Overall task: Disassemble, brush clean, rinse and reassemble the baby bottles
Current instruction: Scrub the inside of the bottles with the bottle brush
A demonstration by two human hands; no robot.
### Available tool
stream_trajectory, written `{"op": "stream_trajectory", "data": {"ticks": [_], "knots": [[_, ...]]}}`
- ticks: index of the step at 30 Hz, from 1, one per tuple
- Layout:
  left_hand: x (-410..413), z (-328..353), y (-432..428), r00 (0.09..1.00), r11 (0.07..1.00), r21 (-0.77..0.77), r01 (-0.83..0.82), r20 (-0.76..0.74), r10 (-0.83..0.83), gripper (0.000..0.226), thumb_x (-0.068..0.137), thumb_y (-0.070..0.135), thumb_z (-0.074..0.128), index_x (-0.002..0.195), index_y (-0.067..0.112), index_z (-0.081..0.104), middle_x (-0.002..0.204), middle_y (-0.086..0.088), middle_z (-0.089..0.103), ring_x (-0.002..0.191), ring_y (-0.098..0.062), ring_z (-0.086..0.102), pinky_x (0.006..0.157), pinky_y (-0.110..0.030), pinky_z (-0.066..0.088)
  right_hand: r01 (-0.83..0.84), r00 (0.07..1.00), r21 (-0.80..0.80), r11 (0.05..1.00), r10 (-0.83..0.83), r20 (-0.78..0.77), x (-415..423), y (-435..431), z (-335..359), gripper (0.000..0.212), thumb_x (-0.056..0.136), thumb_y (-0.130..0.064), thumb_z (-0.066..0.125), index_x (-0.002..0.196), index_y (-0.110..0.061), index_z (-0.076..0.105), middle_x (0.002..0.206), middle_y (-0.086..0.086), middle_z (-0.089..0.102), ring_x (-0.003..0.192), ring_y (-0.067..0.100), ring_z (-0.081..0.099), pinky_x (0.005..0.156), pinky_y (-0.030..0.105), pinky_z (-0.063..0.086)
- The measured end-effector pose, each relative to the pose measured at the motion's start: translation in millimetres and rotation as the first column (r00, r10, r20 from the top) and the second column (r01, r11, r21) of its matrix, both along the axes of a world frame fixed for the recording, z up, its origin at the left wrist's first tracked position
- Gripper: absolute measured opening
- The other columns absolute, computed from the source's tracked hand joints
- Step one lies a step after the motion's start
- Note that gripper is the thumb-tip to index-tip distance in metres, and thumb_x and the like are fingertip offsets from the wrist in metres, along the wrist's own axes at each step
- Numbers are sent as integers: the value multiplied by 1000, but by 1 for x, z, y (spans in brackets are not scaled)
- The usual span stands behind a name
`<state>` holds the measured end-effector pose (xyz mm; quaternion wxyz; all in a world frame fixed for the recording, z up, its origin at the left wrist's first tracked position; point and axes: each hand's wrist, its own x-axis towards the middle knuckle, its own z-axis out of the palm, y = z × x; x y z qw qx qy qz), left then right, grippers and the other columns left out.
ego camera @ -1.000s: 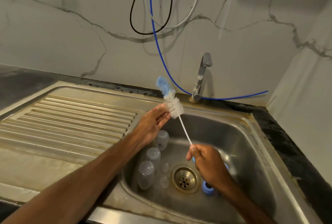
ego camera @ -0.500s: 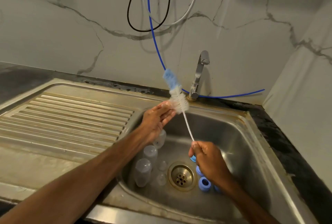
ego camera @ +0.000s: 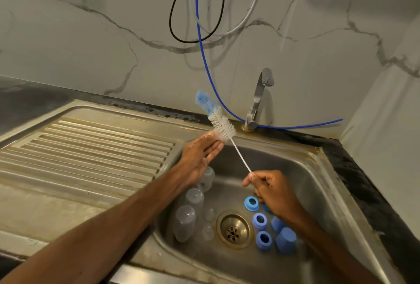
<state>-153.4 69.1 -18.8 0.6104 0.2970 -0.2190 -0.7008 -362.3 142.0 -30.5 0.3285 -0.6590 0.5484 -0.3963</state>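
Right hand (ego camera: pixel 270 189) pinches bottle brush (ego camera: pixel 223 128) wire | left hand (ego camera: pixel 200 155) flat, touching bristles

I found nothing I could read: no lettering, brand or number showed on the bottles (ego camera: pixel 184 222), the blue rings (ego camera: pixel 259 220), the brush (ego camera: pixel 223 128), the tap (ego camera: pixel 259 99) or the sink (ego camera: pixel 318 161).
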Motion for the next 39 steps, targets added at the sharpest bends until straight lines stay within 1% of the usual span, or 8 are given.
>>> {"op": "stream_trajectory", "data": {"ticks": [3, 8, 12, 17, 22, 26, 33, 39], "knots": [[13, -2, -8, 995, 996, 31, -84, -45, 85, 29, 93, 6, 67, 122, -2, 66, 117, -21, 73, 96, -23, 76, 77, -27, 63, -26, 998, -7, 1000, 25, -58, 5, 8, -13, 35, 99, -11, 55, 73, -22, 76, 47, 3, 52, 44, 16, 45, 51, 36, 38], [-6, -2, 1, 996, 996, 1, 86, -34, -86, 31, 100, 7, 58, 129, -3, 61, 119, -21, 72, 106, -26, 74, 81, -29, 62, 45, 999, -70, 997, -47, -15, 7, -5, -2, 34, 98, -7, 55, 74, -17, 77, 49, 14, 57, 44, 15, 49, 52, 39, 43], [17, -2, -9, 998, 999, 10, -39, -58, 40, 32, 96, 7, 63, 126, -2, 63, 112, -20, 75, 99, -25, 76, 77, -28, 63, 9, 996, -35, 999, -12, -86, 3, 9, -16, 36, 96, -5, 57, 70, -20, 77, 48, -3, 59, 45, 6, 51, 51, 37, 42], [-6, -5, 2, 987, 993, -50, 110, 125, -103, 30, 100, 7, 59, 129, -2, 62, 118, -22, 72, 111, -30, 72, 90, -32, 61, 77, 993, -115, 990, -87, -81, 4, -4, -7, 35, 96, -7, 58, 70, -21, 76, 46, 4, 57, 42, 18, 47, 49, 45, 44], [-7, -12, 3, 956, 984, -94, 151, 268, -122, 28, 101, 8, 57, 125, -2, 64, 114, -19, 75, 107, -29, 73, 88, -33, 62, 78, 997, -87, 993, -80, -10, -4, -6, 4, 34, 101, -10, 56, 75, -15, 77, 48, 3, 55, 42, 10, 45, 46, 26, 38], [1, -12, -6, 981, 994, -39, 100, 172, -92, 30, 100, 9, 60, 127, -4, 63, 117, -19, 74, 104, -26, 73, 85, -30, 62, 64, 997, -52, 997, -62, 40, -9, 3, 6, 32, 102, -9, 53, 81, -10, 77, 54, 5, 58, 42, 4, 46, 43, 13, 35], [20, -13, -20, 997, 997, 66, 36, 66, -40, 34, 98, 29, 67, 122, 5, 68, 113, -15, 70, 85, -15, 64, 69, -23, 59, -44, 999, 7, 999, 44, 29, -8, 15, 5, 32, 103, -7, 53, 81, -8, 77, 50, 2, 53, 42, 3, 43, 45, 14, 36], [56, -8, -31, 991, 994, 68, -88, -92, 94, 37, 103, 27, 59, 134, 6, 59, 121, -11, 74, 108, -20, 73, 88, -33, 61, -38, 997, -44, 998, 35, -70, -19, 15, 8, 40, 101, -19, 57, 66, -11, 75, 45, -5, 54, 42, 3, 44, 50, 19, 37]]}}
